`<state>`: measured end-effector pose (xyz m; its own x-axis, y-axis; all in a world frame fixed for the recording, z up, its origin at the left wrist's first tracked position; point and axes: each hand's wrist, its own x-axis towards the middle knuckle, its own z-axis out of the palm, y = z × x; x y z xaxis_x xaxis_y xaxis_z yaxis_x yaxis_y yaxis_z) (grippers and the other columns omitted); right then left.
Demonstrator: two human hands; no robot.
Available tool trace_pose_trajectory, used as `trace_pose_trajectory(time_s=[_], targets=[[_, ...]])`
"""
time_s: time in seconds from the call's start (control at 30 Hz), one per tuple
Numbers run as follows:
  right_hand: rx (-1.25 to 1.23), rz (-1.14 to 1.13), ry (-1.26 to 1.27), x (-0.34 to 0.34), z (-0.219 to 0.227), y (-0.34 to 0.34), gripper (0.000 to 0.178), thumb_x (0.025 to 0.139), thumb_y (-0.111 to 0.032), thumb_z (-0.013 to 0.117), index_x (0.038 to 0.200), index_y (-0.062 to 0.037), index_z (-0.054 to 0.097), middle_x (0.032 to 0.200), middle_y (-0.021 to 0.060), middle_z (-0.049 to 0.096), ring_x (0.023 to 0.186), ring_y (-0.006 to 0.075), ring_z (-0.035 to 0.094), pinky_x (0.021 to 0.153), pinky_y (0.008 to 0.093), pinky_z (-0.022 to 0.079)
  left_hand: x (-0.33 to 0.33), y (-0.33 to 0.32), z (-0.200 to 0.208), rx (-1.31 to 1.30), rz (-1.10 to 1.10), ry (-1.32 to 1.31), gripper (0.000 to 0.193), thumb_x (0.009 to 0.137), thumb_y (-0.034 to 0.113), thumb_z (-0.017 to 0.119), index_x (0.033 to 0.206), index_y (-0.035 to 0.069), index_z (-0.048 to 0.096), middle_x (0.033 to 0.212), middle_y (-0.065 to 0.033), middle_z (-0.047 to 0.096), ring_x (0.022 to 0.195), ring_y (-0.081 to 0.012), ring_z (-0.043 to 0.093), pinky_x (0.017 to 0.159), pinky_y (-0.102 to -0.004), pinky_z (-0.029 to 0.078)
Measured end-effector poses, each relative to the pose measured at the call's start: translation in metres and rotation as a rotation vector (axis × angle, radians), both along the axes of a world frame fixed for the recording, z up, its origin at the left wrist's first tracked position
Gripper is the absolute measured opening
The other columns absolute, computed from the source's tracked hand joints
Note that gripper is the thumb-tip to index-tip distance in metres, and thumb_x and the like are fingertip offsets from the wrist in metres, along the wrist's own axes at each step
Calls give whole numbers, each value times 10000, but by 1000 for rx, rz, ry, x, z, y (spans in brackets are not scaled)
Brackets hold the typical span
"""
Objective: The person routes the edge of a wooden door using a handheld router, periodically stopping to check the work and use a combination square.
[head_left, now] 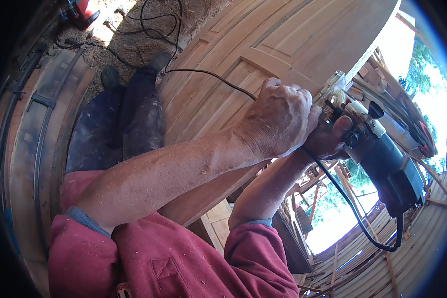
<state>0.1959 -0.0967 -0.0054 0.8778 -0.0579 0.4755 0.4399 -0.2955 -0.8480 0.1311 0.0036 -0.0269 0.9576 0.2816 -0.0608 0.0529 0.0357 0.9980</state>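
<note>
A black trim router (390,174) with a clear plastic base sits at the edge of a wooden panel door (263,54), its body tilted out past that edge. My left hand (283,116) is closed in a fist beside the base, fingers curled against the router's near side; the exact spot it grips is hidden. Partly behind it, my right hand (330,139) wraps around the router near the base, thumb up against the housing. From the router's back end a black power cord (342,188) loops down and passes behind my hands.
More black cord (159,35) lies coiled on the sawdust-covered ground, near a red power tool (83,12). On the left, long bar clamps (44,102) rest along wooden boards (67,74). Stacked lumber (387,99) stands beyond the door at the right.
</note>
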Motion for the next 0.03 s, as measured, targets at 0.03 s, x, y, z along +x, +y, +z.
trace_pose_trajectory(time_s=[0.03], targets=[[1,2,1,1,-1,0,796,718,-258,877,1345,-33,442,1213,159,602,1017,285,657,845,428,601,0,0,-1,1,2,1,345,953,253,564,755,-28,590,680,-191,597,684,-349,639,791,-456,475]])
